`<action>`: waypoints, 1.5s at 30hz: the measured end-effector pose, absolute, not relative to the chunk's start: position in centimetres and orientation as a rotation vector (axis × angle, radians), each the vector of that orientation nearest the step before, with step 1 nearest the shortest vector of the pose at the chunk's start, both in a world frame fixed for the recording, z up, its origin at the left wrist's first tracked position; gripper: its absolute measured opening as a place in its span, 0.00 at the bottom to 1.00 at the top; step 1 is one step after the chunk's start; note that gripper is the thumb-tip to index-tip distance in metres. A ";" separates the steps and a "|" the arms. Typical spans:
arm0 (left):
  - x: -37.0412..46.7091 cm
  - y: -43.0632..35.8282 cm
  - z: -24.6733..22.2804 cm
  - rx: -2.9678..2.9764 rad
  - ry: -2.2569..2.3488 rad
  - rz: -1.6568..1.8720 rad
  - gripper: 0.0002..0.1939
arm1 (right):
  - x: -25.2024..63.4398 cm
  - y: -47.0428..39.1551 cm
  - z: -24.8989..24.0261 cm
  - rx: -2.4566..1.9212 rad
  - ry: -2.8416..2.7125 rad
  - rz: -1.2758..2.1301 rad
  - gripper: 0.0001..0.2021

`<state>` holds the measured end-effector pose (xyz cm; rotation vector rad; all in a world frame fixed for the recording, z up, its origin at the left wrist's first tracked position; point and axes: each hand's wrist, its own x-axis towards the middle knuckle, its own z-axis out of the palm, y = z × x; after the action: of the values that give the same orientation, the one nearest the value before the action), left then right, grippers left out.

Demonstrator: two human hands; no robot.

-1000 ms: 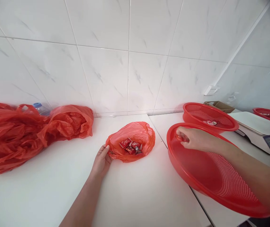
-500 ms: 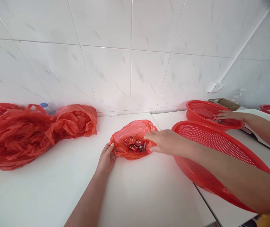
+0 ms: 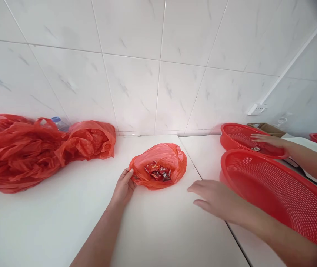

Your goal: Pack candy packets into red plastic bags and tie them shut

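Sitting open on the surface (image 3: 158, 222), the red bag (image 3: 158, 152) already has a few wrapped packets (image 3: 157, 171) in, mouth untied! | left hand (image 3: 123, 188) pinches its rim between fingers | right hand (image 3: 216, 198) near, fingers loose, released | red basket (image 3: 311, 204) beyond | what remains: can't tell

2 arms (image 3: 103, 231) reach forward, left grip (image 3: 123, 188) pinching, right grip (image 3: 216, 198) palm-down with fingers (image 3: 200, 187) and thumb (image 3: 202, 204) parted.
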<state>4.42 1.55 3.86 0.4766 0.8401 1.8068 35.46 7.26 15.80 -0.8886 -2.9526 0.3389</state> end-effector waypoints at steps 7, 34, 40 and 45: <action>4.5 1.5 3.8 0.487 0.837 1.812 0.07 | 25.4 7.7 11.3 -1.233 -2.634 0.279 0.09; 5.8 0.9 5.8 0.569 1.172 1.780 0.30 | 27.2 12.5 7.5 -1.140 -1.906 0.075 0.27; 4.5 2.6 11.3 0.782 1.431 1.893 0.32 | 28.2 16.2 12.9 -1.194 -1.797 0.731 0.11; 3.4 3.1 19.8 1.190 1.540 2.159 0.28 | 30.9 16.2 20.1 -0.802 -1.299 0.828 0.09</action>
<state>3.36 3.11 19.75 1.1896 1.5395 2.1586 30.92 16.24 20.10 -0.8021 -1.2986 0.8278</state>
